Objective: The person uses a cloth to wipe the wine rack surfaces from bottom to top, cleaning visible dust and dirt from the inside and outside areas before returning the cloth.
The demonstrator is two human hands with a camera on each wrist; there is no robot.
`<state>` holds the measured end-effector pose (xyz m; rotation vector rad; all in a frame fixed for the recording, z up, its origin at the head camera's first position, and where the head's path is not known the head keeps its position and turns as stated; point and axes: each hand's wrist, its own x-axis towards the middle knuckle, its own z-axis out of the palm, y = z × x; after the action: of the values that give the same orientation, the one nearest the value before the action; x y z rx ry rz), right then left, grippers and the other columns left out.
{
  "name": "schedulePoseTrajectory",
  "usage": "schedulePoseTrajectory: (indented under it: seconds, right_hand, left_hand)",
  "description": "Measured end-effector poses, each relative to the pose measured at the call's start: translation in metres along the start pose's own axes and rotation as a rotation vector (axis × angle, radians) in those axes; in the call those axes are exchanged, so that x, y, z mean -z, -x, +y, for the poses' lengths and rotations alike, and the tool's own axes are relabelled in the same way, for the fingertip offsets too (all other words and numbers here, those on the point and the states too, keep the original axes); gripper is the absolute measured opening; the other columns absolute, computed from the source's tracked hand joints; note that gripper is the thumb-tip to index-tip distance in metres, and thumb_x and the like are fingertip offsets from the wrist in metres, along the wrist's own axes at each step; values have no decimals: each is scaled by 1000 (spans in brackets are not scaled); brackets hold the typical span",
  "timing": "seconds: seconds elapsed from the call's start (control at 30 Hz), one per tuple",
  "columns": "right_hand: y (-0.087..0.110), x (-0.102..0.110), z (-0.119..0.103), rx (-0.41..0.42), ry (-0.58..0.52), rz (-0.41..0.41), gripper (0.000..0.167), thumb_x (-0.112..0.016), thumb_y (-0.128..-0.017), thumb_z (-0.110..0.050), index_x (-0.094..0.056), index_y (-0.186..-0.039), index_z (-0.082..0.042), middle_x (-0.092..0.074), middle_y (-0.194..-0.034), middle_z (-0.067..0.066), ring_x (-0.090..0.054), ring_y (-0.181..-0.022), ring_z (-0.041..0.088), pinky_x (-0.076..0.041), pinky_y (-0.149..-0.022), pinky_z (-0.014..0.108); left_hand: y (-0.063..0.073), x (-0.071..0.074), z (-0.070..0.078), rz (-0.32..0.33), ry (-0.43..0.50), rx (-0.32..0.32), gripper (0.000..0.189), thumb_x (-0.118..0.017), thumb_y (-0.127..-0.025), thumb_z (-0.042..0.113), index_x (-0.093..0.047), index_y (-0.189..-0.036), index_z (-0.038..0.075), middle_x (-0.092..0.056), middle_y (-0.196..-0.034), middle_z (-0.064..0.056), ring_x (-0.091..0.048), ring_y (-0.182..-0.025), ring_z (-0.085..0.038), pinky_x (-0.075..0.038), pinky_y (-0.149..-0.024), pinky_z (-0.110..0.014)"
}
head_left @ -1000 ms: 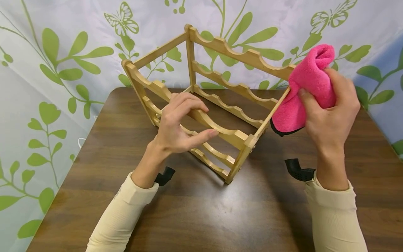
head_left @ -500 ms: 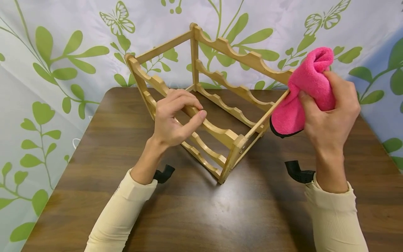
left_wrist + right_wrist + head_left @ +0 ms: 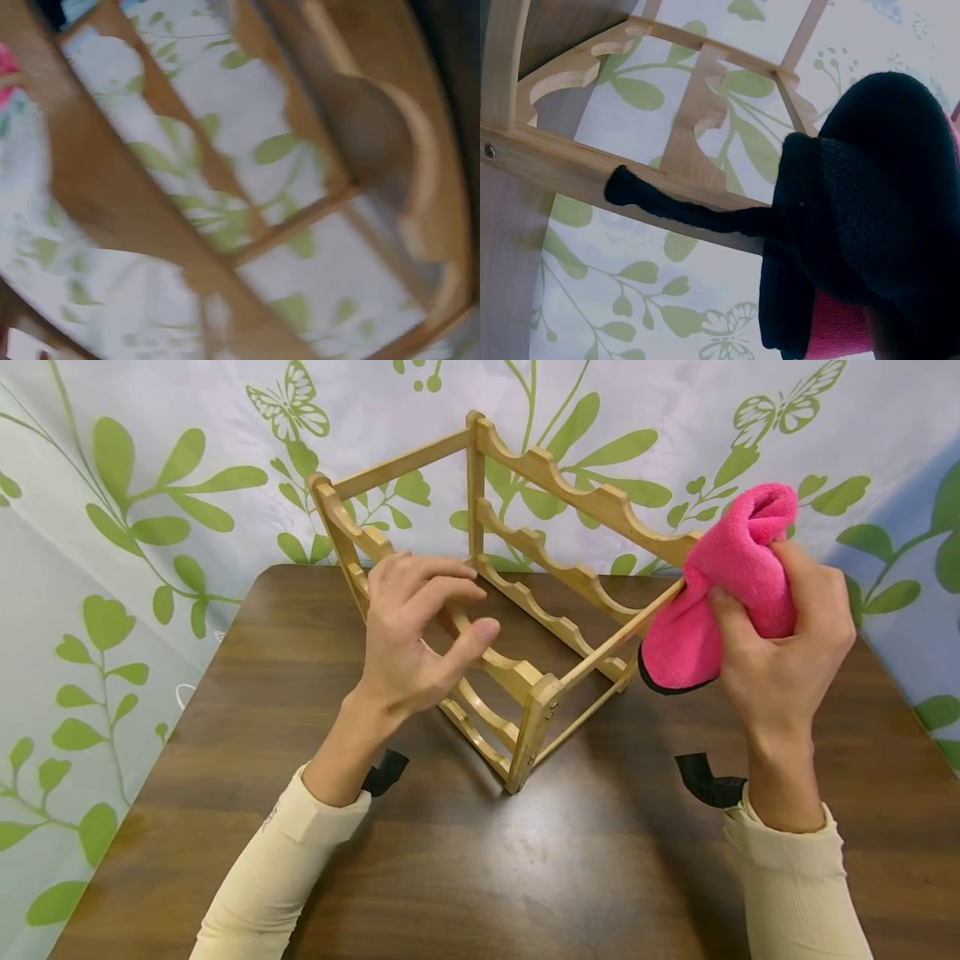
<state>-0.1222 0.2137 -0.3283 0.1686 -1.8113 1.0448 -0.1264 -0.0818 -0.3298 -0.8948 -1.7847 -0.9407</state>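
Note:
A light wooden wine rack (image 3: pixel 531 731) with scalloped rails stands at an angle on the table. My right hand (image 3: pixel 797 660) grips a folded pink cloth (image 3: pixel 742 564) with black edging, pressed around the rack's far right top corner. That corner is hidden under the cloth. In the right wrist view the cloth's dark side (image 3: pixel 885 195) overlaps a wooden bar (image 3: pixel 592 161) of the rack. Over the front top rail hovers my left hand (image 3: pixel 412 631), fingers loosely bent and thumb apart, holding nothing. Rack rails (image 3: pixel 97 180) fill the blurred left wrist view.
The dark brown wooden table (image 3: pixel 600 877) extends in front of the rack and to both sides. Behind it hangs a pale curtain (image 3: pixel 225 410) printed with green leaves and butterflies. Black camera mounts (image 3: pixel 712 781) stick out at both wrists.
The rack has turned: its near corner has swung left and its back corner slightly right. My left hand's thumb and fingers drew together, then spread again. The right hand keeps its grip on the cloth.

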Motion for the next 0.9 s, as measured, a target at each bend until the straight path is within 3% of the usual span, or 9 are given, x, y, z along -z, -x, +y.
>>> schedulePoseTrajectory:
  seconds: [0.07,0.17,0.23,0.3,0.37,0.53,0.7,0.9]
  right_hand:
    - [3,-2,-4,-9,-9,25,41,-76,-77,-21,-73,-113,-2,-70,-106,7,-55,-97,8,-39,-83,20]
    - [6,-5,-11,-22,-27,57,40,-76,-76,-20,-73,-112,-1,-69,-104,3,-55,-98,10,-39,-83,21]
    - [7,-5,-15,-28,-34,73,40,-76,-76,-19,-73,-112,-1,-67,-104,-2,-55,-99,11,-39,-83,21]
    - [7,-5,-18,-31,-43,87,40,-75,-75,-18,-73,-111,-1,-65,-104,-7,-54,-99,11,-38,-83,21]
    - [8,-5,-22,-27,-46,99,39,-75,-75,-17,-73,-111,0,-65,-103,-9,-54,-99,11,-38,-83,21]
    - [13,-6,-31,19,-137,129,40,-73,-72,-18,-69,-101,9,-68,-99,4,-56,-95,14,-40,-83,22]
    - [25,-7,-40,109,-263,104,45,-76,-68,-21,-64,-92,15,-65,-95,20,-59,-92,21,-43,-84,24]
    - [42,-7,-48,210,-330,53,48,-81,-73,-31,-65,-88,12,-63,-93,27,-59,-89,33,-47,-85,26]
  left_hand:
    - [-2,2,17,-83,-105,-10,56,-53,-95,59,-72,-92,6,-70,-100,-8,-60,-102,-27,-24,-110,-50]
    - [-3,3,42,-257,-206,-18,56,-61,-88,63,-74,-98,9,-71,-103,-3,-59,-109,-23,-14,-115,-56]
    - [-4,2,55,-355,-235,-20,54,-69,-81,64,-75,-98,12,-71,-100,2,-60,-107,-19,-9,-115,-57]
    - [-3,1,63,-408,-243,-27,50,-74,-78,61,-74,-96,14,-71,-96,5,-61,-106,-16,-5,-115,-60]
    - [-3,0,66,-428,-225,-41,44,-75,-81,56,-73,-95,15,-71,-92,7,-61,-104,-13,-2,-114,-62]
    - [-1,-3,62,-457,-106,-43,21,-72,-90,34,-69,-95,14,-70,-93,9,-60,-108,-10,7,-112,-64]
    - [1,-5,56,-470,-23,-37,18,-70,-90,29,-68,-97,14,-70,-99,8,-58,-111,-7,13,-110,-63]
    - [2,-6,50,-464,28,-71,20,-73,-88,28,-69,-99,12,-70,-103,4,-60,-108,-7,13,-110,-63]
